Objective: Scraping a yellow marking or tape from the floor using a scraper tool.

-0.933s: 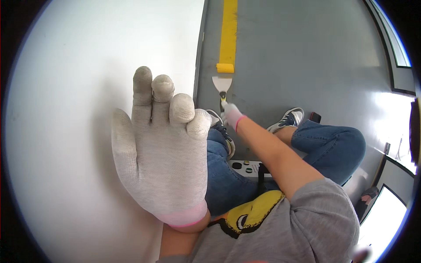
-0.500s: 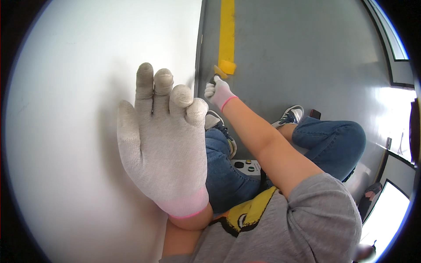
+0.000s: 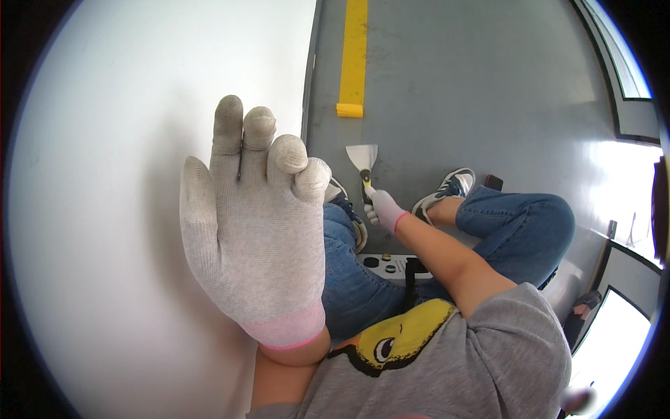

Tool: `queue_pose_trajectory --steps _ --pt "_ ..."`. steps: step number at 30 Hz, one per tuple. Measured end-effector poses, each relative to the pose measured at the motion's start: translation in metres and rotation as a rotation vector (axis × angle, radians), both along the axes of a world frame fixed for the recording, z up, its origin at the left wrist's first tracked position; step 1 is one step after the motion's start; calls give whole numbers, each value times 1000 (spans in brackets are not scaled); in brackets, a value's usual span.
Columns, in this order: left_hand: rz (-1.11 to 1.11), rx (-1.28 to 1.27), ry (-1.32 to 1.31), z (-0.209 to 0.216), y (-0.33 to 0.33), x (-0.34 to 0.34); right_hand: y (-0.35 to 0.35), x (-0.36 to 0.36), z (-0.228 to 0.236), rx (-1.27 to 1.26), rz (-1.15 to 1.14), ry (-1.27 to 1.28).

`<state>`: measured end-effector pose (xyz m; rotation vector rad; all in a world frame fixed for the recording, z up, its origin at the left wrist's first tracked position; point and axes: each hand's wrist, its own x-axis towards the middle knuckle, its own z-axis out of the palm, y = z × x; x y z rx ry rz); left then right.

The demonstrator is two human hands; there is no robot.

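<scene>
My right hand [image 3: 383,209], in a white knit glove with a pink cuff edge, grips the dark and yellow handle of a scraper [image 3: 362,156]. The scraper's wide, pale metal blade points away from me above the grey floor. Beyond the blade lies a strip of yellow floor tape [image 3: 354,56], its near end curled up in a roll. My left hand [image 3: 262,223], gloved alike with greyed fingertips, is raised close before the white wall. Its thumb and two fingers are stretched out, the other two bent, and it holds nothing. I cannot tell if it touches the wall.
The white wall [image 3: 91,209] fills the left side, with a dark edge strip along the floor [image 3: 474,84]. My bent legs in jeans [image 3: 520,220] and my sneakers [image 3: 448,192] are close by. A light box with round knobs [image 3: 384,263] sits between my legs.
My right hand has drawn the scraper back toward me, away from the tape's end. The tape's near end now shows as a neat curl. My left hand has hardly moved.
</scene>
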<state>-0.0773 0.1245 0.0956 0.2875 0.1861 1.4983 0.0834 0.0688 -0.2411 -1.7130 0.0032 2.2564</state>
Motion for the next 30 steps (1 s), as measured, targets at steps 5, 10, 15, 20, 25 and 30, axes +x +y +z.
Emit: queue_pose_trajectory --steps 5,10,15,20,25,30 --pt "-12 14 22 -6 2 1 79 -6 -7 -19 -75 -141" --pt "6 10 48 0 2 0 89 -6 0 21 -59 -71" --pt "26 -41 32 5 0 1 46 -1 5 34 11 -109" --pt "19 -71 15 7 -1 6 12 -3 0 -66 109 -46" --pt "24 -50 8 4 -3 6 31 -20 -8 -43 45 -143" --pt "26 -61 -2 4 -2 5 96 -31 -17 -25 49 -116"
